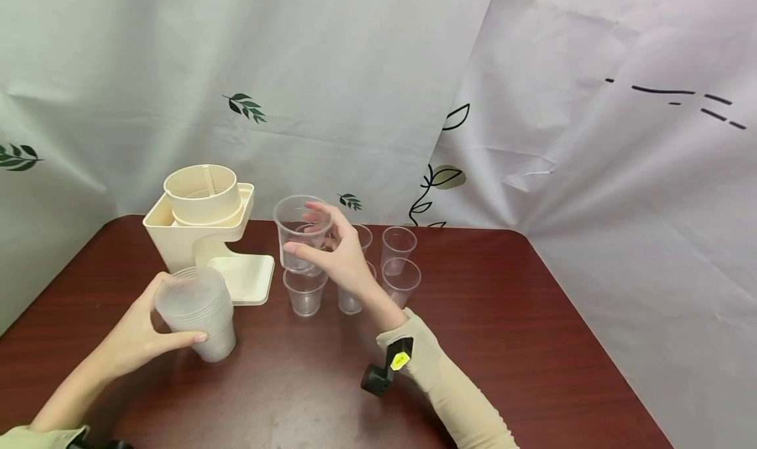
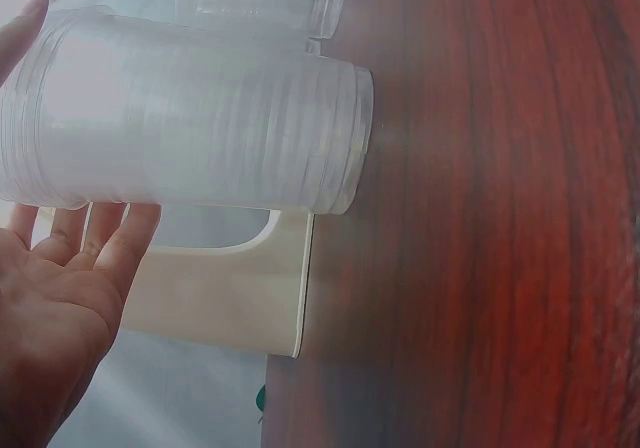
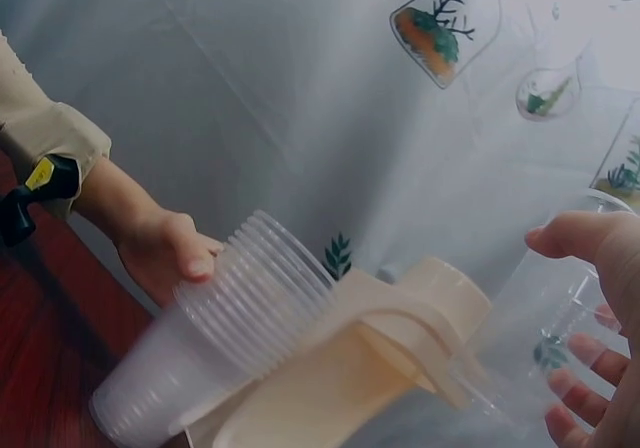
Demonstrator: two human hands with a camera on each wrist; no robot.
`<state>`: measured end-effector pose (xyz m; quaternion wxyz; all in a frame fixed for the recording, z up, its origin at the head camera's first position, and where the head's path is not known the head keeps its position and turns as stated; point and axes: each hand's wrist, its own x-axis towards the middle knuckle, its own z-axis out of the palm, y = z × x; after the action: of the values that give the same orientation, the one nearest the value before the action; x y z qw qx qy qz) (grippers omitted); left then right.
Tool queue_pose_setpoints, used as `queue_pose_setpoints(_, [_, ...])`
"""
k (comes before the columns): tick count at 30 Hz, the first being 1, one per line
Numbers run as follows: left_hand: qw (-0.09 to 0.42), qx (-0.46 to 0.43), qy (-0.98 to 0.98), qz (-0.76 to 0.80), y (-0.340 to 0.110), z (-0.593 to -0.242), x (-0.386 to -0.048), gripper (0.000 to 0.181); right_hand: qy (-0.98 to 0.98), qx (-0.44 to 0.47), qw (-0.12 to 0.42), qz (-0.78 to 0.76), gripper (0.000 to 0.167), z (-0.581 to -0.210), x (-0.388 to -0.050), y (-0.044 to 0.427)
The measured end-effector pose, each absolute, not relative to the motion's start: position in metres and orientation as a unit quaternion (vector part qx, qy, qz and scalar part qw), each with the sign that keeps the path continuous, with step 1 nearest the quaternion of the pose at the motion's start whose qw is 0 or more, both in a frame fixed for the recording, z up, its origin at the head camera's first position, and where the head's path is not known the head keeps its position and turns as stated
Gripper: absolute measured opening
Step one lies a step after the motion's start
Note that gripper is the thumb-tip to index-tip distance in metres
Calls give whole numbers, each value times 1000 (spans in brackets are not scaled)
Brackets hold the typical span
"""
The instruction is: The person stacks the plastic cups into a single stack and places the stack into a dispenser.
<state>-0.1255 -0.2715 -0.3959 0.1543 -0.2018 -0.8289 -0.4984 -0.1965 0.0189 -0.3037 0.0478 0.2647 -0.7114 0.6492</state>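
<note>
Your left hand holds a stack of nested clear plastic cups at the left of the desk, just in front of the cream-coloured dispenser. Your thumb lies along the near side of the stack and the other fingers curve round the far side, so they are clamped on it below the stacked rims. Whether the bottom of the stack touches the desk, you cannot tell from these views.

Your right hand grips a single clear cup, thumb on the near side and the other fingers spread on the far side, clamped on its wall. You have that cup to the right of the dispenser, its mouth upward; in the head view its base overlaps the rim of the front-left standing cup.

Behind and under your right forearm, more cups stand upright on the desk in two short rows, among them the front-right cup and the back-right cup. Part of the group is hidden by your hand and the cup you hold. A pale curtain with leaf prints hangs behind the desk.
</note>
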Motion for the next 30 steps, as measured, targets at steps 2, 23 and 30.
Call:
queue_pose_setpoints(2, [154,-202,-829,-498,-272,-396,-125,76,-710,267,45,650,61,-303,-196,17])
queue_pose_setpoints(23, [159,-204,-828,-497,-272,-396,-125,74,-667,250,3,702,62,-289,-186,-5])
queue_pose_setpoints(30, [156,-205,-828,-499,-272,-397,-125,75,-658,269,7,703,59,-286,-184,-13])
